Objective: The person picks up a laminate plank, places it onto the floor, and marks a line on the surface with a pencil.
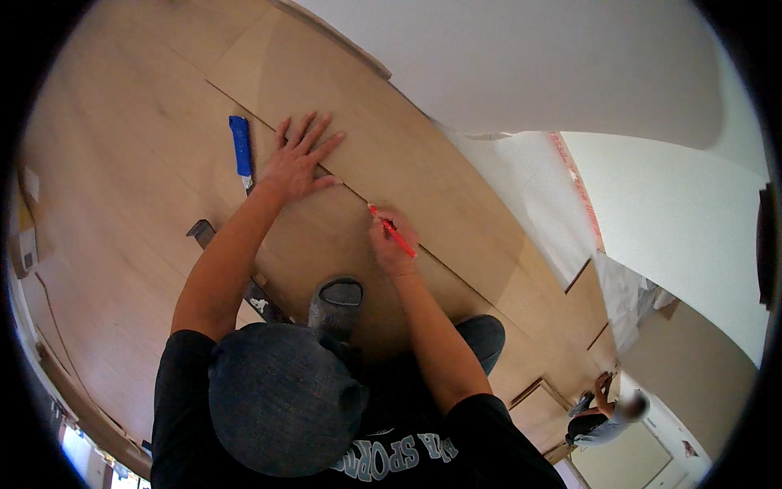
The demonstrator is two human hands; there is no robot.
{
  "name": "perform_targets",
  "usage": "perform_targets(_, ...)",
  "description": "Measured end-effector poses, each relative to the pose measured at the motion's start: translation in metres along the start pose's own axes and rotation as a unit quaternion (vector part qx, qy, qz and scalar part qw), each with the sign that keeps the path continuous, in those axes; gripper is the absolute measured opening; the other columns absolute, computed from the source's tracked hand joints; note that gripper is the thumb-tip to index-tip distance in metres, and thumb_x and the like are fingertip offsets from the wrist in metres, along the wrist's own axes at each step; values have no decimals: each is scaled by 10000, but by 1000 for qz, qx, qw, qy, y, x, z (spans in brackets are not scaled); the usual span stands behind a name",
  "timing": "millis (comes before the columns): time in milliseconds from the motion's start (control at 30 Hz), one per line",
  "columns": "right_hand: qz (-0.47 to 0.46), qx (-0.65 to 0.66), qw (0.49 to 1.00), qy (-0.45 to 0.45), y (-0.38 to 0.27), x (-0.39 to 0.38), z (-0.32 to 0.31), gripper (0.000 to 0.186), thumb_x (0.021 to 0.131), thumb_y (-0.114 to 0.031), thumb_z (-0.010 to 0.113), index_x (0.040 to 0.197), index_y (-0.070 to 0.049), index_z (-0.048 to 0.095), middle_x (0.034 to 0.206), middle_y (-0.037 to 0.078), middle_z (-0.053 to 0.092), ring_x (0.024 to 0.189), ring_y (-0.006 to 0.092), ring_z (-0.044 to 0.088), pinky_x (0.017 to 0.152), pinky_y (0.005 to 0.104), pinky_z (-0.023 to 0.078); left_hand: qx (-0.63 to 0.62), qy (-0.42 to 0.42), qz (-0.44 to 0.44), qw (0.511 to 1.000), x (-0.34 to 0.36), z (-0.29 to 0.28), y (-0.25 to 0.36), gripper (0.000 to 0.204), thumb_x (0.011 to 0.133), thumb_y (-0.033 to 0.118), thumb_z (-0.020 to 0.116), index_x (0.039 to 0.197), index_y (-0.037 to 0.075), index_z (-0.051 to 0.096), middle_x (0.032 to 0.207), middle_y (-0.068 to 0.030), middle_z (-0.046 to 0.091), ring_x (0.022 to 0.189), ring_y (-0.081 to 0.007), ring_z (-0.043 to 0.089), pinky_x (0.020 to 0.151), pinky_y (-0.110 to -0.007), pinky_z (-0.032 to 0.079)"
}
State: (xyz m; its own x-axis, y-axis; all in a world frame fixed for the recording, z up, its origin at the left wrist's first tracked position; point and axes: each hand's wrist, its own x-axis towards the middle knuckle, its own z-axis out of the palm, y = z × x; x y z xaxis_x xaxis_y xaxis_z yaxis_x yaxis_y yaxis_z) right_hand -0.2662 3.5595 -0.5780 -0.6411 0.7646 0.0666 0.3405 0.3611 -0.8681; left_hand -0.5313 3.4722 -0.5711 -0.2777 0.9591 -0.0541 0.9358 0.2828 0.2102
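My left hand point(297, 167) lies flat with its fingers spread across a seam on a light wood floor plank point(326, 220). In my right hand point(394, 244) a slim red pencil point(399, 236) is gripped, its upper end close to the same dark seam. Beside my left wrist is a blue-handled tool point(241, 147), probably a handsaw; its blade runs under my forearm and is mostly hidden. A dark metal bar with a bent end point(202, 231) passes beneath my left forearm, near my grey-socked foot point(336, 303).
White underlay sheeting point(525, 196) with a red-printed edge borders the planks at right, beside a pale wall point(668, 204). A co-worker point(607, 416) crouches at the far lower right near a loose plank piece point(538, 391). A cord point(61, 326) lies along the left side.
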Motion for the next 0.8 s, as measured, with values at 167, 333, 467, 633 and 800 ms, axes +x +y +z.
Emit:
perform_targets(167, 65, 35, 997, -8, -10, 1, -3, 94, 904, -98, 705, 985, -54, 692, 885, 56, 701, 685, 98, 597, 630, 257, 502, -3, -13, -8, 1000, -1, -5, 1, 864, 856, 744, 525, 1578, 319, 318, 1680, -52, 196, 1552, -295, 138, 1234, -582, 41)
perform_targets(333, 30, 13, 999, -3, -9, 5, -1, 104, 890, -86, 705, 988, -54, 693, 887, 60, 704, 682, 100, 602, 631, 254, 505, -9, -11, -5, 1000, 1, -5, 2, 877, 847, 731, 554, 1580, 311, 317, 1682, -59, 183, 1553, -303, 132, 1231, -586, 51)
perform_targets(467, 35, 40, 999, 0, -14, 6, -4, 113, 877, -73, 705, 988, -55, 694, 896, 60, 708, 683, 103, 610, 633, 253, 509, -13, 6, 2, 1000, 0, -3, 0, 877, 846, 726, 559, 1579, 305, 323, 1682, -65, 183, 1551, -312, 139, 1229, -590, 53)
perform_targets(633, 42, 2, 999, -6, -9, 5, -13, 95, 876, -106, 709, 961, -66, 695, 852, 67, 706, 658, 116, 616, 631, 264, 516, 3, -4, -6, 1000, 0, -3, 2, 877, 846, 751, 533, 1579, 318, 321, 1687, -55, 173, 1554, -292, 133, 1229, -584, 42)
perform_targets(800, 42, -21, 999, 12, -4, 4, -17, 93, 877, -126, 709, 952, -75, 693, 820, 69, 701, 650, 124, 626, 629, 277, 523, 8, -5, -5, 1000, 0, -1, 0, 874, 856, 762, 508, 1585, 324, 305, 1690, -54, 163, 1559, -287, 119, 1228, -585, 31)
